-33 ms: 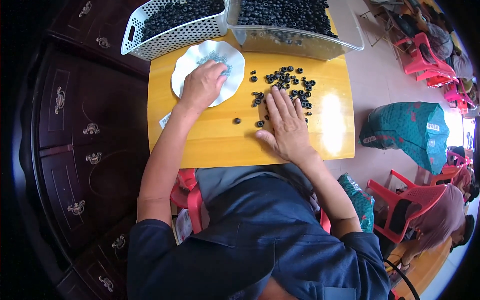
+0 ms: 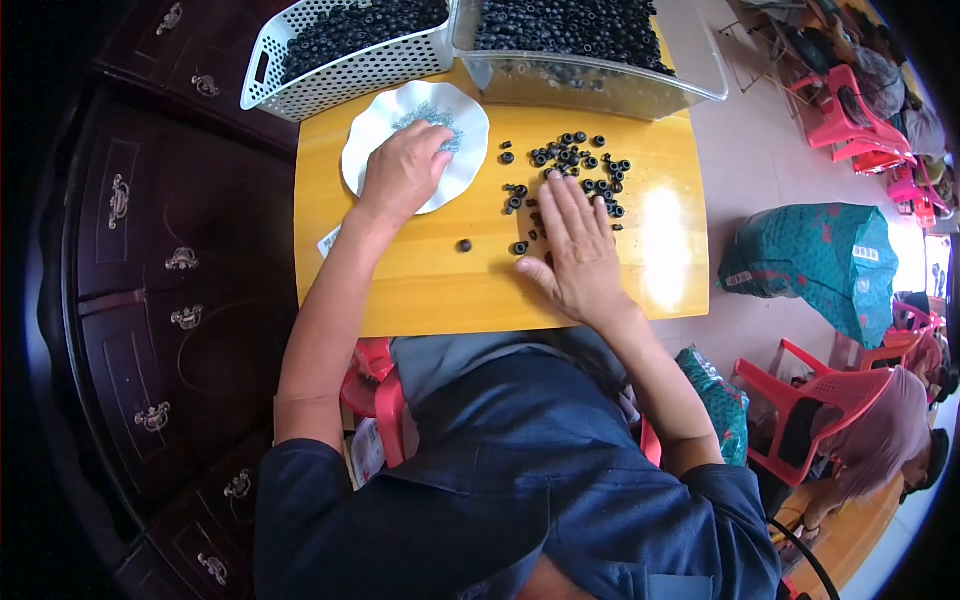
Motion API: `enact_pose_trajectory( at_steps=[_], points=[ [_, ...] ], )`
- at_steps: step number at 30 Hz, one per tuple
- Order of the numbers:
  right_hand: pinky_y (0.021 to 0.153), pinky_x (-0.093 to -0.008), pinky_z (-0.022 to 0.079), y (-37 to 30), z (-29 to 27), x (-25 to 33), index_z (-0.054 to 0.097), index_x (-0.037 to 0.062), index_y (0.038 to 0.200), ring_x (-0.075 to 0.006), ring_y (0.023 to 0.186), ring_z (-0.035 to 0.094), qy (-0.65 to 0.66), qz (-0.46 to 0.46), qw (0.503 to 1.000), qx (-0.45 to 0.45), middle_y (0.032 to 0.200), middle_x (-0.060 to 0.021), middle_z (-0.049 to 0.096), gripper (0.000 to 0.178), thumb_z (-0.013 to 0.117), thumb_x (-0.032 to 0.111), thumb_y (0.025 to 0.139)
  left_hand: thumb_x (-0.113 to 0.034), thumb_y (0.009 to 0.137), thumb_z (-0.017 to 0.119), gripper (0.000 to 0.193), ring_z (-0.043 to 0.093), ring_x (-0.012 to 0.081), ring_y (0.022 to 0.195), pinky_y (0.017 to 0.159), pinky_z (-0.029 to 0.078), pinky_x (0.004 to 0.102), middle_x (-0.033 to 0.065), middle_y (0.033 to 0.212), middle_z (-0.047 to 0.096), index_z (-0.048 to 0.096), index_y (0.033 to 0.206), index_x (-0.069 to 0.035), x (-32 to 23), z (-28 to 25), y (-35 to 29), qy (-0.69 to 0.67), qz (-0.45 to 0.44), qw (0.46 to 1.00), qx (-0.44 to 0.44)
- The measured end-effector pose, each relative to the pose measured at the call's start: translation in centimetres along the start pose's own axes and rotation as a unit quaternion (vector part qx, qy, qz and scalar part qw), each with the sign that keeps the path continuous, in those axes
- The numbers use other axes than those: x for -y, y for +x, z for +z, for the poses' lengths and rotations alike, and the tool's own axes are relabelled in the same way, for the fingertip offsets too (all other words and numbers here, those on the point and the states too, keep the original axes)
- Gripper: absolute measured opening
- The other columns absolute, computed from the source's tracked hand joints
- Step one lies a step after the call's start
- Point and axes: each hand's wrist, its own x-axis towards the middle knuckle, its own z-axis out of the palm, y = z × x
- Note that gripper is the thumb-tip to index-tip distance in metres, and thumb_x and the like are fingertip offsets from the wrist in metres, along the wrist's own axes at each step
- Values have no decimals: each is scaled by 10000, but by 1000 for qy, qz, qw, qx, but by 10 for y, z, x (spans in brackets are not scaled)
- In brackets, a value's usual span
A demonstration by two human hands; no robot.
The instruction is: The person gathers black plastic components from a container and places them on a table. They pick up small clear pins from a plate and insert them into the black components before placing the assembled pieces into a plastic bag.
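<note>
My left hand (image 2: 403, 172) reaches over a white plate (image 2: 362, 135) with a wavy rim. Its fingers curl down into a small heap of thin, silvery pieces (image 2: 436, 113) that look like tiny springs; the fingertips are hidden. My right hand (image 2: 582, 250) lies flat, fingers stretched out and thumb apart, at the near side of a scatter of small black ring-shaped parts (image 2: 590, 163). Some of these are partly covered by the hand. One black part (image 2: 464, 246) sits alone on the yellow table (image 2: 420, 300) between my two hands.
At the table's far side stand a white perforated basket (image 2: 355, 75) and a clear plastic bin (image 2: 600, 85), both full of black parts. Dark cabinets (image 2: 150, 250) line the left. Rightward are a teal sack (image 2: 815, 260), red chairs (image 2: 820, 400) and other people.
The lone black part has moved slightly left and toward me. My right hand has shifted slightly; my left hand stays over the plate.
</note>
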Motion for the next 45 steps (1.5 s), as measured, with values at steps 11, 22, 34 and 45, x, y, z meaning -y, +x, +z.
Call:
enact_pose_trajectory(
  at_steps=[11,22,34,45],
  points=[
    [1206,-530,195,-44,-14,-6,308,0,1554,-391,1516,236,83,16,991,-105,1624,-203,278,831,536,535,960,-129,865,727,263,677,326,904,803,538,394,147,1012,691,693,1104,-24,-32,-46,-55,-120,-27,984,-128],
    [1192,-517,243,-53,8,7,483,-13,1458,-421,1463,341,159,-53,974,-152,1538,-247,415,672,457,503,1028,-335,836,757,770,315,426,1443,1170,279,531,217,1557,342,435,1476,-54,-63,-23,-152,47,-84,991,94],
    [1181,-524,284,-59,-2,-14,560,-25,1385,-443,1439,370,171,-5,962,-212,1489,-250,476,519,463,341,1029,-449,813,766,874,270,418,1478,1180,236,570,209,1579,328,401,1504,-59,-113,28,-81,3,-7,992,124],
    [1113,-481,400,-62,-2,-22,613,-27,1300,-413,1304,526,231,10,943,-238,1333,-209,608,402,584,175,953,-170,726,847,526,574,373,1147,956,494,457,174,1242,587,648,1192,-31,-101,3,-126,-61,27,998,-4]
  ],
)
